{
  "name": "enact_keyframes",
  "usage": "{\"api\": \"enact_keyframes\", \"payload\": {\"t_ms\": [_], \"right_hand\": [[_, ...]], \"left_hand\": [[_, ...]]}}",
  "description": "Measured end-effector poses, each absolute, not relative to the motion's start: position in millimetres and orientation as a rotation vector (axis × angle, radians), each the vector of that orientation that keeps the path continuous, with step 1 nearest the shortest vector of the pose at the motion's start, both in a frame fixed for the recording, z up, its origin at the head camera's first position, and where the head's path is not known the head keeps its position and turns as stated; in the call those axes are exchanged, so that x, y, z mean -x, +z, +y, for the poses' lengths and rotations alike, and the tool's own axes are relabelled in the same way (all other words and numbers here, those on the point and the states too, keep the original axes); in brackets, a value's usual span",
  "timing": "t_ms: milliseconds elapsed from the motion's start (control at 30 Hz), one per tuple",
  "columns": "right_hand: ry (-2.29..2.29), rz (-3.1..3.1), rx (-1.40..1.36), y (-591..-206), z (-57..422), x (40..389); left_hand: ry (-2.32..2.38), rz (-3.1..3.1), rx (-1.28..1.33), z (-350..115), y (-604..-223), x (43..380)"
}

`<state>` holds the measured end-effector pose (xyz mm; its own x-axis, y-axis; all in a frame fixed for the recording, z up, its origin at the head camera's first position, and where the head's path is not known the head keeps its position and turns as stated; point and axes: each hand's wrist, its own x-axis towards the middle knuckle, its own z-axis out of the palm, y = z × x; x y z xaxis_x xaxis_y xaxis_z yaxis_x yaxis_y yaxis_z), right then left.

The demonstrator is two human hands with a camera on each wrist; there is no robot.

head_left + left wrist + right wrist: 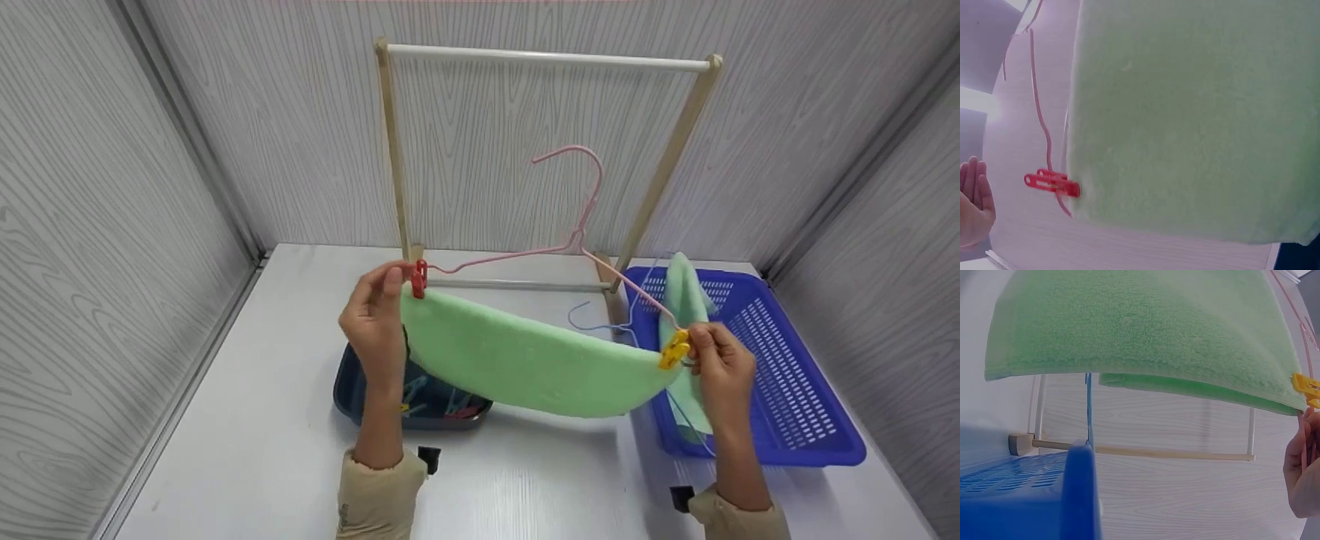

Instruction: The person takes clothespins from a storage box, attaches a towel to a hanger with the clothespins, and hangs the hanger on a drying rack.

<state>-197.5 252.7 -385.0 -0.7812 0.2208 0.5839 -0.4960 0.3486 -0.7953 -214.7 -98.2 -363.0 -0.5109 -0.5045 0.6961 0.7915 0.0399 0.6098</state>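
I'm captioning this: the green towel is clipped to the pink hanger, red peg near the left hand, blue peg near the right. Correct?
No: the head view shows a yellow peg near the right hand. The rest stands: green towel, pink hanger, red peg near the left hand.

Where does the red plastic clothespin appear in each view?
Head: red plastic clothespin left of centre, beside the left hand.
Left wrist: clothespin left of centre, below mid-height.
Right wrist: not in it.
Shared landmark: the light green cloth towel, in all three views.
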Motion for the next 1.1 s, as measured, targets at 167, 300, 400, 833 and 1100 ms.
{"api": "enact_keyframes", "payload": {"t_ms": [167,300,400,833,1100], "right_hand": [[1.497,-1.988,-0.207,-395.7,263.0,204.2],[1.498,-1.993,-0.197,-397.0,265.3,206.0],[1.49,-1.992,-0.208,-393.2,263.2,204.7],[1.465,-1.981,-0.2,-398.2,266.6,207.8],[1.564,-2.013,-0.213,-397.7,271.7,209.6]], "left_hand": [[-1.678,-1.416,0.096,-113.2,-360.4,217.1],[-1.665,-1.557,-0.027,-116.8,-362.2,217.5],[-1.701,-1.643,-0.053,-119.3,-369.1,220.9],[-1.848,-1.756,-0.124,-121.1,-410.3,246.1],[-1.867,-1.694,-0.161,-121.7,-408.7,247.5]]}}
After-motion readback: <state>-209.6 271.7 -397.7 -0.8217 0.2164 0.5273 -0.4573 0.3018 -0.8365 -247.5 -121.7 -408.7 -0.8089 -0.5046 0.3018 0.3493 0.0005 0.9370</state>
